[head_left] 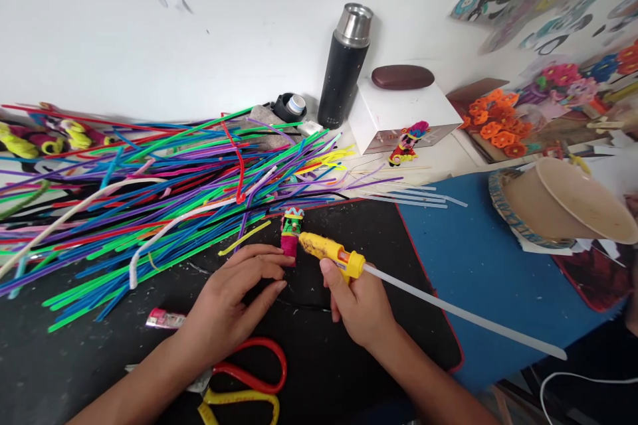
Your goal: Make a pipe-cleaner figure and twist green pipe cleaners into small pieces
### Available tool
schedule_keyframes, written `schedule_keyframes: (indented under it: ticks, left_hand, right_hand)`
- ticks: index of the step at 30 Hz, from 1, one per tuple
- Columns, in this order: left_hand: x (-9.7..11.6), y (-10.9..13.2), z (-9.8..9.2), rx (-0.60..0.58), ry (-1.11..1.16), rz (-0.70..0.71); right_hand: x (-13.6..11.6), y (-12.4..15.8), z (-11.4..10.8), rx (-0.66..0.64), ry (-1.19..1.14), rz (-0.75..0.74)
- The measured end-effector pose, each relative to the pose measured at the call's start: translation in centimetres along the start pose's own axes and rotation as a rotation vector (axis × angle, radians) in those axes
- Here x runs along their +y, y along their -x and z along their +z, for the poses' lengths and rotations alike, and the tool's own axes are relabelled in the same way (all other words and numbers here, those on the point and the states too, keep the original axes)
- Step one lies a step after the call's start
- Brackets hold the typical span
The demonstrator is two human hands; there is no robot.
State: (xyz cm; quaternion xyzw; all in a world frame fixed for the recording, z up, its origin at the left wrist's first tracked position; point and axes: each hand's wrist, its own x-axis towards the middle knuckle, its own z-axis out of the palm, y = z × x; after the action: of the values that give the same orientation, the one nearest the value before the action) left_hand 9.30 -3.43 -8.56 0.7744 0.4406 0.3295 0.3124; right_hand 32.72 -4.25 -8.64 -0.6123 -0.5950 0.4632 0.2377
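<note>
My right hand (356, 305) grips a yellow hot glue gun (331, 252) with a long clear glue stick (463, 315) trailing out behind it to the right. The gun's nozzle touches a small pipe-cleaner figure (290, 231), pink below and green and blue above, which stands on the black mat (100, 352). My left hand (232, 299) rests on the mat with its fingertips pinching the figure's pink base from the left.
A big pile of coloured pipe cleaners (149, 192) covers the left. Red and yellow scissors (249, 378) and a pink lighter (162, 319) lie near my left arm. A black flask (345, 66), white box (403, 113), finished figure (407, 143) and paper cups (563, 202) stand behind and right.
</note>
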Motion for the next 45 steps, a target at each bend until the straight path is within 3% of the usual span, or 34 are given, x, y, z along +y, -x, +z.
schedule_keyframes:
  ticks: [15, 45]
  left_hand:
    - [-0.24, 0.26, -0.07, -0.016, 0.014, -0.007]
    - [-0.11, 0.04, -0.06, 0.004, 0.029, -0.020]
  right_hand:
    - [-0.26, -0.09, 0.09, 0.024, 0.039, -0.065]
    - [-0.58, -0.09, 0.06, 0.036, 0.041, -0.056]
